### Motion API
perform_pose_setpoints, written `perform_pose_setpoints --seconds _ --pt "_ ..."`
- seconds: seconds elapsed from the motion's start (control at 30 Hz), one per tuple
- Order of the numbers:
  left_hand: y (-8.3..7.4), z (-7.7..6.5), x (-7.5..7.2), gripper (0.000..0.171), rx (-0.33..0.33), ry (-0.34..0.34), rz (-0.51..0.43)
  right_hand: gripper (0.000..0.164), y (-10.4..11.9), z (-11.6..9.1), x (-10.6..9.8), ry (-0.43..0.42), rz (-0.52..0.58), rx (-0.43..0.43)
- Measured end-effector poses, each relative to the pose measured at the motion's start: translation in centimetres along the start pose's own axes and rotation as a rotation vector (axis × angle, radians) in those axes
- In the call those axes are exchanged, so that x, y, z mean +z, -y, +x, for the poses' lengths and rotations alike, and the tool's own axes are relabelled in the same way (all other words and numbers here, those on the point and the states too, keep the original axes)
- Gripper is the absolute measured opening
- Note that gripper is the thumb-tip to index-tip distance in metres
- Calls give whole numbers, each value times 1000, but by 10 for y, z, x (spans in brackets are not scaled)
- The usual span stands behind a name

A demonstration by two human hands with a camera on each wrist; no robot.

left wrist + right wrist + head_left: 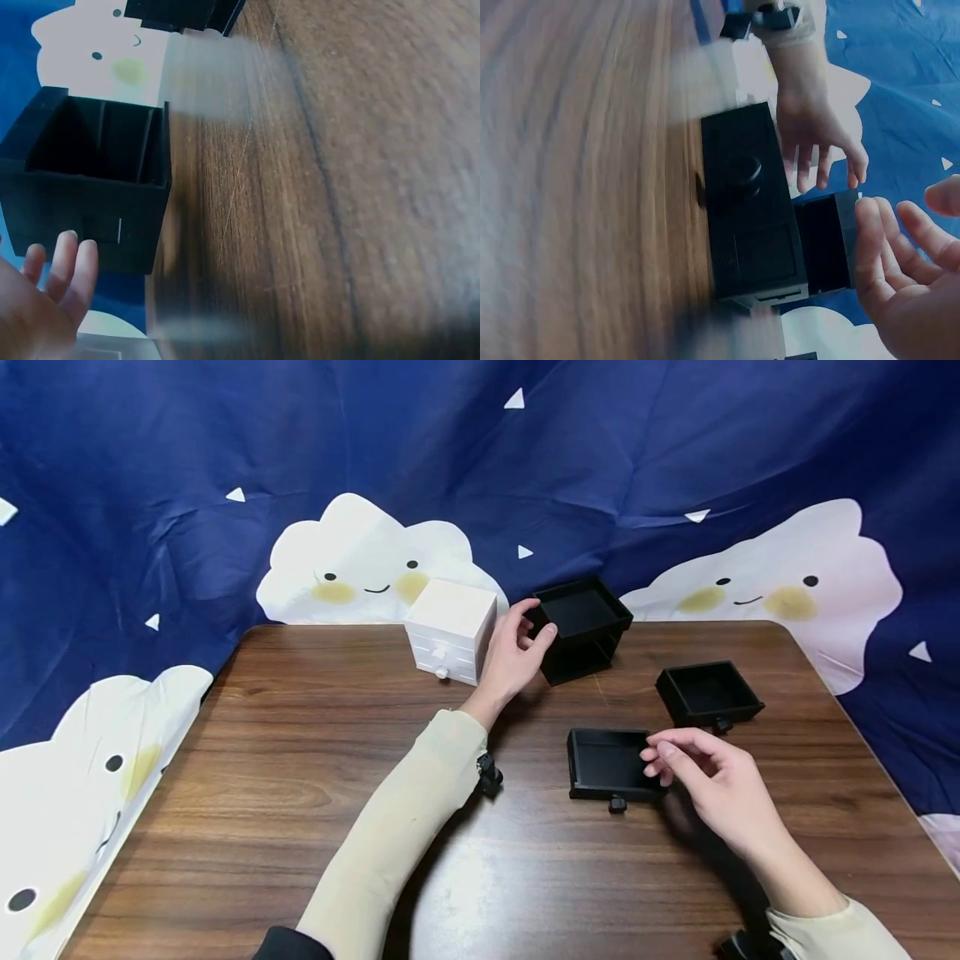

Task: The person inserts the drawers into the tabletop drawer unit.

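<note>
My left hand (510, 660) is at the left side of a black drawer cabinet shell (581, 610), its thumb and fingers spread apart. The shell has a shallow open top and an open front. In the left wrist view, loose fingers (79, 281) lie close against its side wall. Over the right end of a shallow black drawer (609, 764) hovers my right hand (708, 781), fingers loosely bent and holding nothing. That drawer lies on the table with its round knob facing me; the right wrist view shows the knob (742, 170) near the middle of its front.
A deeper black drawer (708, 689) lies farther right, its knob toward me. To the left of the shell stands a small white drawer cabinet (453, 618), beside my left wrist. A blue curtain with clouds (420, 435) hangs behind the wooden table (315, 760).
</note>
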State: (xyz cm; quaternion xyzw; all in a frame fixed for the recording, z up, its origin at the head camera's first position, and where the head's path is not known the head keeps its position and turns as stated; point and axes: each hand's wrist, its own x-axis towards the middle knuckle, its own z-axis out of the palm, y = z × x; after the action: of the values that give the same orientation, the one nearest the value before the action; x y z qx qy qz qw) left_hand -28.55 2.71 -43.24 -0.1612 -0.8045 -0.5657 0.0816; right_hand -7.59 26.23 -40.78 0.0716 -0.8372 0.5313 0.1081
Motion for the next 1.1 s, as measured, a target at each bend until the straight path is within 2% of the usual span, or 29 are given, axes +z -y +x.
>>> perform_pose_setpoints --seconds 0.2,0.4,0.5,0.67,0.83,0.93,0.97,1.1 --pt "13 11 6 51 16 -47 22 16 0 -10 0 58 26 22" --pt "26 20 12 50 37 -56 62 16 -6 -22 2 109 75 35" --pt "30 21 13 50 37 -53 61 17 -10 -28 3 147 118 70" --pt "34 24 17 51 27 -38 53 21 -14 -35 7 211 112 183" --pt "34 25 20 51 11 -28 26 26 -16 -39 12 232 114 302" --pt "31 23 20 51 -3 -14 8 28 -19 -41 15 239 151 348" --pt "26 21 18 52 -9 -5 7 29 -19 -42 16 239 159 366" --pt "18 17 17 52 -14 7 3 32 -21 -43 20 215 181 466"
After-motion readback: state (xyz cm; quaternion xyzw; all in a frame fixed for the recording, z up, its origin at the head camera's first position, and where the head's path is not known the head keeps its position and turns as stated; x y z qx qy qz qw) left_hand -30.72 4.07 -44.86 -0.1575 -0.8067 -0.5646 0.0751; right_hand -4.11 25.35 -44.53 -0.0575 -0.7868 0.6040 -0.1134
